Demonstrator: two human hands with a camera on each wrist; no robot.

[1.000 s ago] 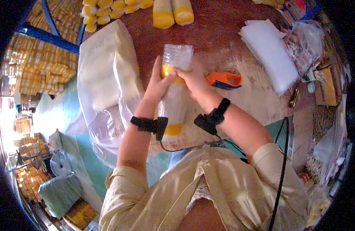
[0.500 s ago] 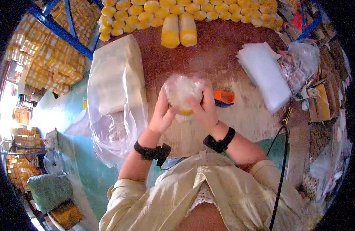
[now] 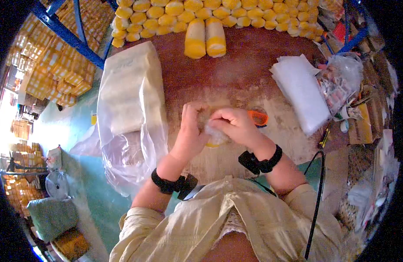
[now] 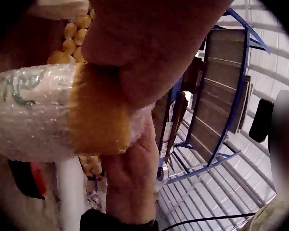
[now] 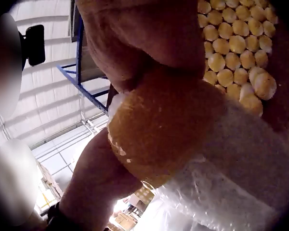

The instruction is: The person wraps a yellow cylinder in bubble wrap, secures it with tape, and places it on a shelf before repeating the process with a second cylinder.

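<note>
Between both hands, above the table, is a bubble-wrapped roll (image 3: 216,143), its end turned up toward the head camera. Yellow tape (image 4: 98,113) bands it near that end, and green marker writing shows under the bubble wrap (image 4: 33,110) in the left wrist view. My left hand (image 3: 190,133) grips the roll's side around the end. With thumb and bent fingers, my right hand (image 3: 238,125) pinches the loose bubble wrap (image 3: 212,130) at the end. The right wrist view shows the taped end (image 5: 159,130) close up, fingers pressed against its rim. Most of the roll's length is hidden below the hands.
An orange tape dispenser (image 3: 258,118) lies just beyond the right hand. To the left is a large plastic-bagged stack (image 3: 131,87); to the right, white sheets (image 3: 302,94) and a yellow cutter (image 3: 324,137). Two finished rolls (image 3: 195,39) lie before a wall of similar rolls (image 3: 192,6).
The roll has tipped from lying lengthwise to end-up. The hands have moved from its sides onto the loose bubble wrap, which is now gathered in at the end.
</note>
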